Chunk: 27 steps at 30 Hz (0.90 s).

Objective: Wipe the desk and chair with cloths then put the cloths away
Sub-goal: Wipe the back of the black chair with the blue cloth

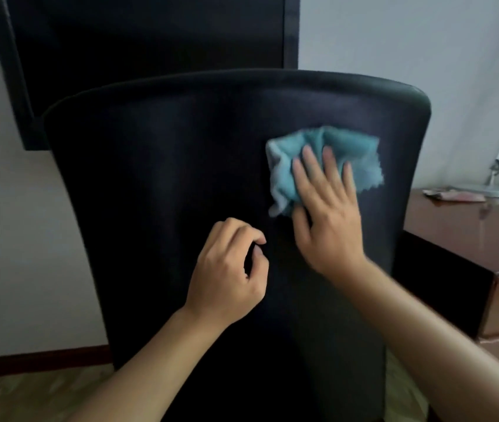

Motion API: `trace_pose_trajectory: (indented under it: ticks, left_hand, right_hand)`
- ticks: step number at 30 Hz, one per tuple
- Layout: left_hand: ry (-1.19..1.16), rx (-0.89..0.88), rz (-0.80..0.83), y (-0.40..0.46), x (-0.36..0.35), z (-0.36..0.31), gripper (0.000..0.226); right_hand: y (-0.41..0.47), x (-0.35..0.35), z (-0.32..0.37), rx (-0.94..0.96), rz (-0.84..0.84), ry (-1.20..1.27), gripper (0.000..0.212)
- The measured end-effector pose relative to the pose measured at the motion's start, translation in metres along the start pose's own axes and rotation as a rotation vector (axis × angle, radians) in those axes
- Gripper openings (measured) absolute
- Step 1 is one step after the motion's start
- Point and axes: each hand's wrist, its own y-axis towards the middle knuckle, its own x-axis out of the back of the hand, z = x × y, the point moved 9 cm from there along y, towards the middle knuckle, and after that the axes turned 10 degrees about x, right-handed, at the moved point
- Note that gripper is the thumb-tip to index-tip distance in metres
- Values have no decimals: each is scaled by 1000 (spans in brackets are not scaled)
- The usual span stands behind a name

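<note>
The black chair's backrest (157,184) fills the middle of the head view. A crumpled teal cloth (345,147) lies against its upper right part. My right hand (327,214) presses flat on the cloth with straight, spread fingers. My left hand (227,269) hovers in front of the backrest's middle, fingers curled with thumb near the fingertips, holding nothing that I can see. The reddish-brown wooden desk (455,233) stands to the right behind the chair.
On the desk stand a silver lamp base (495,190) with a thin white arm and some flat papers (455,194). A tall dark panel (150,35) hangs on the white wall behind the chair. Light flooring shows at the bottom corners.
</note>
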Motion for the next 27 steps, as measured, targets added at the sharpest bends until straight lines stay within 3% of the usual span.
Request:
trace_pose_trajectory:
  ticks: [3, 5, 7, 9, 13, 17, 20, 27]
  left_hand:
    - [-18, -36, 31, -3, -21, -17, 6]
    - [-16, -51, 79, -11, -35, -24, 8]
    - [-13, -72, 132, -19, -48, -30, 9]
    - [-10, -104, 161, -22, -57, -37, 9]
    - [-28, -125, 151, -14, -66, -47, 9]
    - [-27, -118, 156, -6, -73, -52, 9]
    - [-33, -123, 188, -15, -86, -57, 9]
    - [-15, -196, 377, -58, -123, -68, 9]
  right_hand:
    - [-115, -29, 35, -17, 195, 71, 63]
    - [-198, -42, 69, 101, 406, 65, 61]
    - [-239, -42, 78, 163, 509, 99, 58]
    - [-216, -36, 56, 95, 479, 136, 59]
    - [-95, 6, -35, -203, 116, 68, 57]
    - [-28, 29, -92, -272, -99, 21, 56]
    - [-82, 13, -85, -384, -101, 16, 55]
    - [-349, -40, 41, -1040, 170, 271, 59]
